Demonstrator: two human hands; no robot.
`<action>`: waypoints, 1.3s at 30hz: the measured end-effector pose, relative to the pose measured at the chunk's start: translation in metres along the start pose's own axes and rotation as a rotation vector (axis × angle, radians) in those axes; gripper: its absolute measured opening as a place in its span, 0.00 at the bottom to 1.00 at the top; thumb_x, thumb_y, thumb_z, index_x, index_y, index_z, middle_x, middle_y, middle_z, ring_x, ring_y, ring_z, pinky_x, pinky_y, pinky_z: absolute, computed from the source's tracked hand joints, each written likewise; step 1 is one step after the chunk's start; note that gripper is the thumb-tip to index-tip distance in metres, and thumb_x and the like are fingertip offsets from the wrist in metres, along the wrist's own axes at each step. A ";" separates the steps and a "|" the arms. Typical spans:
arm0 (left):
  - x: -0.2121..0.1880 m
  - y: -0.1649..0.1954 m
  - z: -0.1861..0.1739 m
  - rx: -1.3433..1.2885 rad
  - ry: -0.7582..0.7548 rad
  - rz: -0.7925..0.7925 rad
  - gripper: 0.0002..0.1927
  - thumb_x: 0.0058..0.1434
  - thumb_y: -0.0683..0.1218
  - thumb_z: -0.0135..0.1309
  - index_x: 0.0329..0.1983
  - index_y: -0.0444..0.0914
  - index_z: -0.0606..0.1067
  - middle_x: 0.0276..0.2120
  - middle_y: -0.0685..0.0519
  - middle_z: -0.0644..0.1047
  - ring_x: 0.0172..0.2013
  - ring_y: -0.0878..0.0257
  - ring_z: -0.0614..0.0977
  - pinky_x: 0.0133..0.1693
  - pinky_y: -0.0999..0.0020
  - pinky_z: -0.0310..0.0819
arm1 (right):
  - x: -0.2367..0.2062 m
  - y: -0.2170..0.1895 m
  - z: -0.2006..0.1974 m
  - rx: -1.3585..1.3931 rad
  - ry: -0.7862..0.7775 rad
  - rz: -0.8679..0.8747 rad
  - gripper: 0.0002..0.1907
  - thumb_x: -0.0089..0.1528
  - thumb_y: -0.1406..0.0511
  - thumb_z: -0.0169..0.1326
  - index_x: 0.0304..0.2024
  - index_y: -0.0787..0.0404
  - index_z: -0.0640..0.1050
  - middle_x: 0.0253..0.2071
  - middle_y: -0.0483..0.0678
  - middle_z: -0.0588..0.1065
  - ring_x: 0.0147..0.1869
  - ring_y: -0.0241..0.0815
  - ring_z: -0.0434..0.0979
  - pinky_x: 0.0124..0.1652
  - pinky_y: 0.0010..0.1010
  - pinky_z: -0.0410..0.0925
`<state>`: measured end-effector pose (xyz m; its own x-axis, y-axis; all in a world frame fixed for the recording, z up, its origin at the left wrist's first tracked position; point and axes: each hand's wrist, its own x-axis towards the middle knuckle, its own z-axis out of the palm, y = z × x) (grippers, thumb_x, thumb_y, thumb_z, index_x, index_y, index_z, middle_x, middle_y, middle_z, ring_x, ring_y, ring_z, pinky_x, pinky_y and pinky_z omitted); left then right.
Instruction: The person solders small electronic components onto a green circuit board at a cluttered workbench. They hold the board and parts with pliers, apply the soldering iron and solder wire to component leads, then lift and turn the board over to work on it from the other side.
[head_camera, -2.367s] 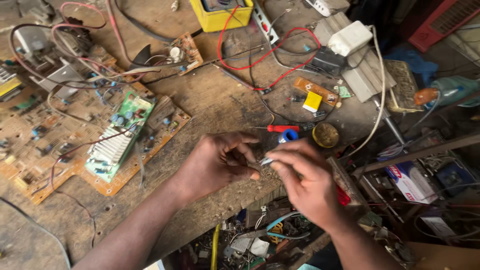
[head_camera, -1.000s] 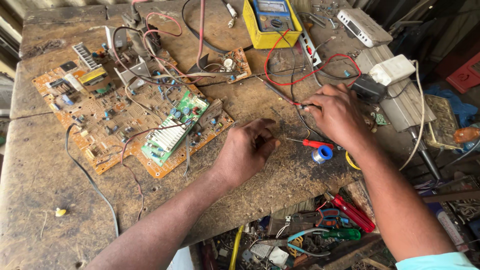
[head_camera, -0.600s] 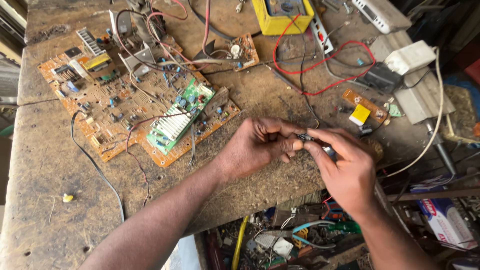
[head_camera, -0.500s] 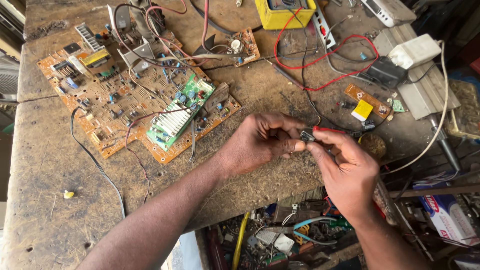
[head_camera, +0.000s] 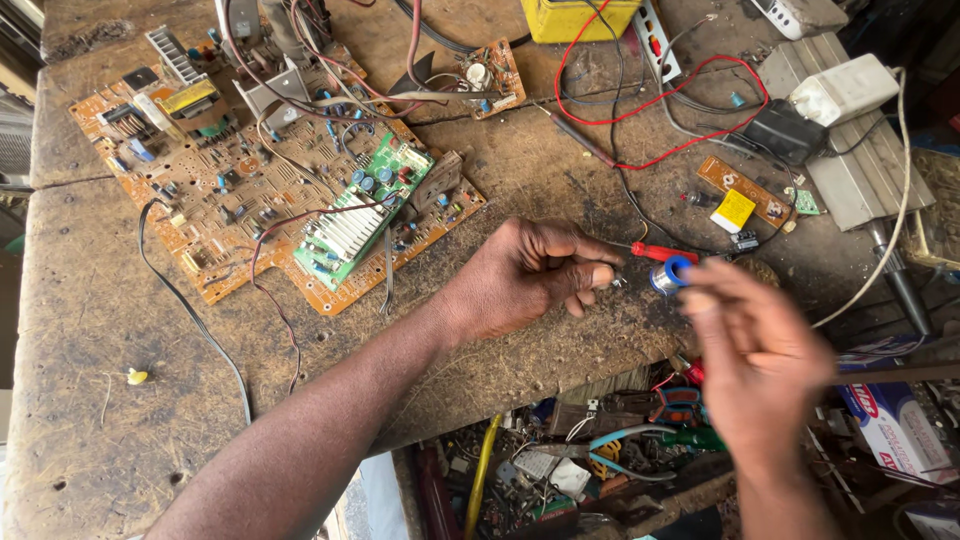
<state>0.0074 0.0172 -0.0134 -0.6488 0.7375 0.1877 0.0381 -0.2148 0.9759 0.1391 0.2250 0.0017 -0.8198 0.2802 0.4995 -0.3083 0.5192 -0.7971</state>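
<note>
Scarred brown wood: the worktop (head_camera: 90, 330) is filling most of the view, its near edge dropping to a cluttered shelf of tools below.

Orange circuit board (head_camera: 240, 190), largest item, is lying flat at upper left, carrying a green board (head_camera: 365, 210) with a ribbed metal heat sink; red and black wires are trailing across both.

Left hand (head_camera: 525, 275), forearm reaching in from the lower left, is hovering palm-down over the worktop's near edge. Its fingers are curling inward, thumb and forefinger pressing together on a small metallic part (head_camera: 612, 282); what that part is cannot be made out.

Right hand (head_camera: 755, 355), entering from the lower right, is motion-blurred, back of the hand facing the camera. Its fingers are bunching loosely upward near a small blue spool (head_camera: 670, 274); whether they are gripping anything cannot be told.

Red-handled screwdriver (head_camera: 655, 252) is lying on the worktop just behind the spool.

Yellow case (head_camera: 580, 18) is sitting at the top edge, cut off by the frame.

White rectangular adapter (head_camera: 845, 90) is resting on grey slats at upper right.

Small yellow square label (head_camera: 735, 211) is lying on a narrow brown board strip.

White and red carton (head_camera: 890, 425), half hidden, is sitting at lower right.
</note>
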 end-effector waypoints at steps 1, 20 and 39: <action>0.000 0.000 -0.001 0.009 -0.001 0.007 0.13 0.69 0.43 0.57 0.55 0.34 0.80 0.36 0.53 0.82 0.34 0.70 0.82 0.36 0.71 0.83 | 0.001 0.005 -0.008 -0.123 0.058 0.022 0.15 0.69 0.74 0.58 0.59 0.69 0.77 0.50 0.53 0.80 0.44 0.37 0.80 0.43 0.26 0.72; -0.010 0.017 -0.003 0.140 0.014 0.093 0.11 0.67 0.40 0.58 0.52 0.36 0.81 0.41 0.54 0.82 0.38 0.69 0.82 0.39 0.73 0.82 | 0.005 0.028 -0.045 -0.738 0.128 -0.171 0.34 0.58 0.71 0.73 0.64 0.64 0.73 0.52 0.58 0.75 0.55 0.52 0.77 0.54 0.43 0.73; -0.004 0.009 0.000 0.358 0.162 0.232 0.11 0.61 0.43 0.65 0.47 0.38 0.82 0.38 0.52 0.83 0.40 0.66 0.84 0.43 0.70 0.80 | -0.003 -0.033 0.047 -0.319 -0.045 -0.316 0.38 0.57 0.78 0.65 0.68 0.71 0.64 0.62 0.61 0.69 0.57 0.47 0.78 0.49 0.31 0.77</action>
<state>0.0105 0.0121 -0.0051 -0.7017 0.5797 0.4142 0.4383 -0.1070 0.8924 0.1292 0.1688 0.0107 -0.7319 0.0361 0.6805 -0.3886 0.7982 -0.4603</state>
